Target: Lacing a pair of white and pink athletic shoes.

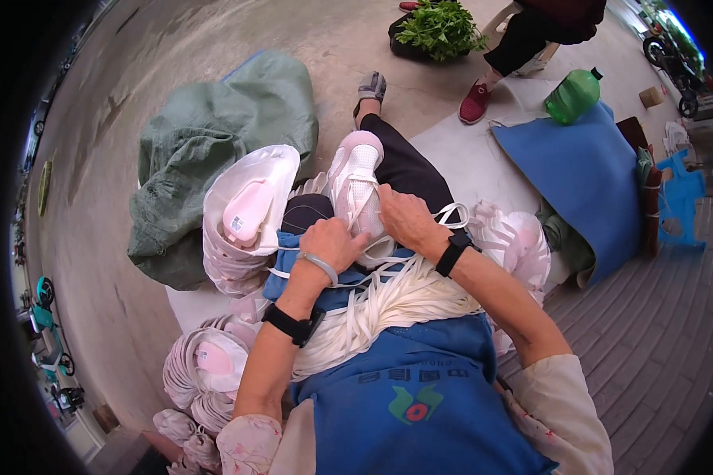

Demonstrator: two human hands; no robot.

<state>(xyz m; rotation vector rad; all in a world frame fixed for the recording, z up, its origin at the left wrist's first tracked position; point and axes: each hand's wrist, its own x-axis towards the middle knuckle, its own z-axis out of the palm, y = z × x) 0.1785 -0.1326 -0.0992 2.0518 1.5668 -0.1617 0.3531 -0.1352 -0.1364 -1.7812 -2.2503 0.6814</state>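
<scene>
A white and pale pink shoe upper (358,186) lies on my lap, toe pointing away from me, with white lace crossing its front. My left hand (334,244) is closed at the upper's near left side, its thumb pressed against the edge. At the right side my right hand (408,218) pinches the white shoelace (454,210), which loops out beyond the knuckles. The fingertips of both hands are partly hidden. A thick bundle of loose white laces (388,305) drapes across my lap, over a blue apron (412,380).
Nested shoe uppers stand in stacks at my left (249,206), nearer left (206,360) and right (519,241). A green woven sack (222,127) lies far left. Right are a blue sheet (578,166), green bottle (574,96) and blue stool (680,198). Another person's red shoe (475,103) is ahead, near leafy greens (440,30).
</scene>
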